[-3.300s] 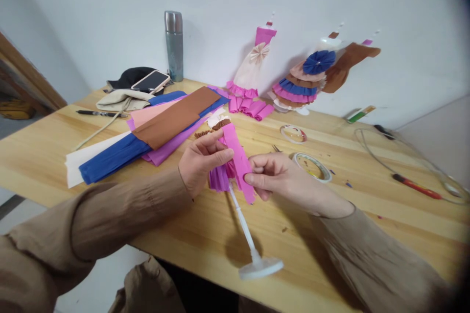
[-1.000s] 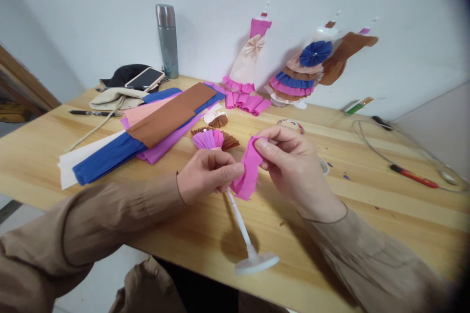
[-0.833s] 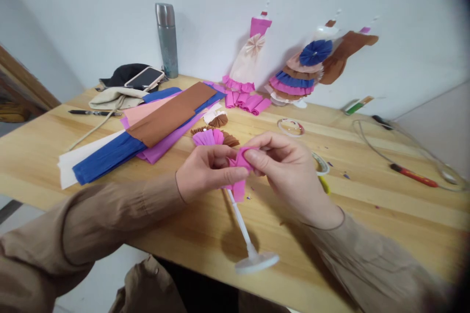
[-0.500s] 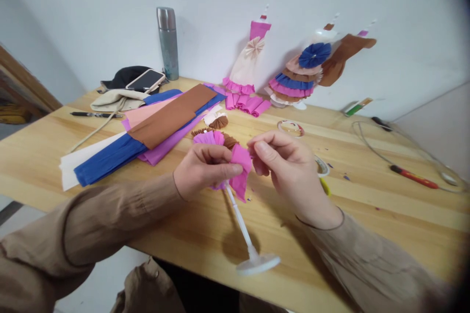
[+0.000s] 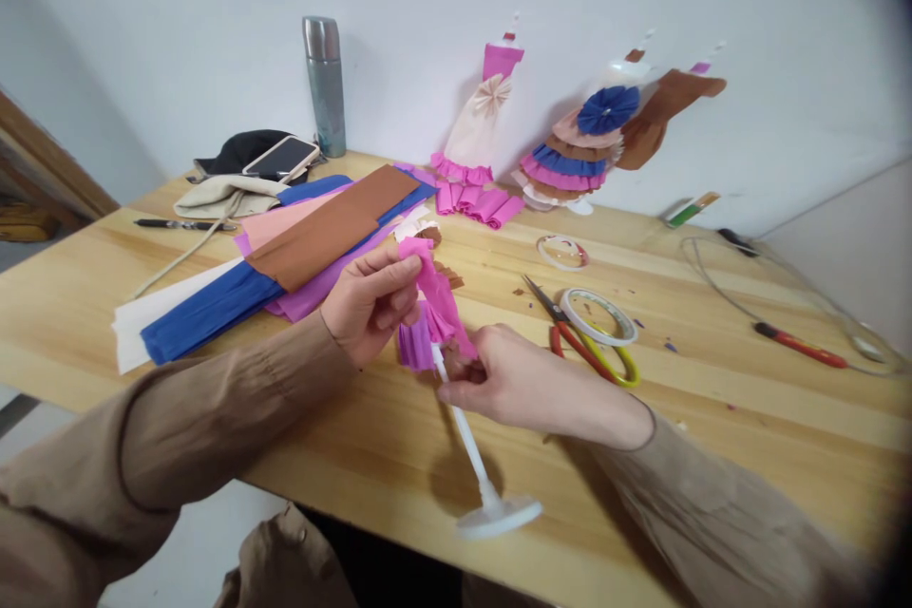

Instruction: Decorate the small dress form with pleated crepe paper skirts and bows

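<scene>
A strip of bright pink crepe paper (image 5: pixel 440 299) is stretched slantwise between my two hands. My left hand (image 5: pixel 374 296) pinches its upper end between thumb and fingers. Lower and to the right, my right hand (image 5: pixel 517 375) closes on the strip's other end, its fingertips partly hidden. Behind the strip, pleated purple paper (image 5: pixel 414 344) shows at the top of a white stand (image 5: pixel 466 437). The stand leans and its round base (image 5: pixel 499 515) is near the table's front edge. My right thumb is close beside the post; whether it touches I cannot tell.
Scissors (image 5: pixel 577 332) and a tape roll (image 5: pixel 598 315) lie right of my hands. Folded crepe paper (image 5: pixel 320 228) is stacked at left, near a phone (image 5: pixel 281 157) and flask (image 5: pixel 326 85). Paper dresses (image 5: pixel 474 119) stand along the wall. A red-handled corded tool (image 5: pixel 802 345) lies right.
My right hand has moved down and left, bringing the scissors into view. My left hand has shifted slightly left and up. The pink strip now spans both hands.
</scene>
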`<state>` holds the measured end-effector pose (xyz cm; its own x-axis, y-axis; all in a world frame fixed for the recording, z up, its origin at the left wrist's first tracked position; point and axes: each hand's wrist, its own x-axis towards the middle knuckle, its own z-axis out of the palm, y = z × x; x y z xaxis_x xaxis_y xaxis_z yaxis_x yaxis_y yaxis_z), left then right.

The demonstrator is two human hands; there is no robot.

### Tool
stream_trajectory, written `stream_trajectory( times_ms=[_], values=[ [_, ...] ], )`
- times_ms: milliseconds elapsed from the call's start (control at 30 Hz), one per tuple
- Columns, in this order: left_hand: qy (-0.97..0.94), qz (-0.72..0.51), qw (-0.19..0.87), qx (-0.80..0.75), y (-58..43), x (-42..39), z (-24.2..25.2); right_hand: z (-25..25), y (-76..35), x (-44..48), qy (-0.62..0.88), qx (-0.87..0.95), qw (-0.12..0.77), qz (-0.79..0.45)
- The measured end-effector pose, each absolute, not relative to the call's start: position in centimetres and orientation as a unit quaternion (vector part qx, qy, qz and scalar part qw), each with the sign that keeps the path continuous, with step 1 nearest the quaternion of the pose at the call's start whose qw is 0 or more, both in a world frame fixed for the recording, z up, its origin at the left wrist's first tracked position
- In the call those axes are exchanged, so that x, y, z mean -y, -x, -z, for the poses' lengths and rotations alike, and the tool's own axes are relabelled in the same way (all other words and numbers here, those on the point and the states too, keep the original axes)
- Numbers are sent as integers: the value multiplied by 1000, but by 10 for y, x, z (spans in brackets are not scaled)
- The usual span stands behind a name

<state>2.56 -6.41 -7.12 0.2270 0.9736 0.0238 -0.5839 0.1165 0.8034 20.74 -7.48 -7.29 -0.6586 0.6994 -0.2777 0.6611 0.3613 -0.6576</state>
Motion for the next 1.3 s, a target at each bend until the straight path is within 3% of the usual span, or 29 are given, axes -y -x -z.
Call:
stream_trajectory(
  times_ms=[367, 433, 567, 633, 833, 1133, 1300],
  values=[
    [-331, -555, 715, -266, -26, 63, 79, 55, -222, 51, 414, 865, 13, -283],
    [-328, -551, 719, -269, -26, 63, 80, 51, -225, 48, 435, 848, 81, -291],
    [-332, -536, 726, -275, -28, 66, 82, 45, -217, 54, 447, 767, 306, -344],
    [-332, -529, 731, -274, -30, 67, 84, 47, -210, 60, 415, 741, 346, -398],
    [-344, -531, 725, -274, -32, 68, 88, 58, -201, 67, 435, 714, 293, -465],
    [-335, -563, 678, -334, -32, 68, 85, 59, -206, 61, 436, 703, 339, -448],
    [-328, -562, 683, -331, -30, 66, 86, 58, -207, 60, 440, 673, 314, -505]
  ],
)
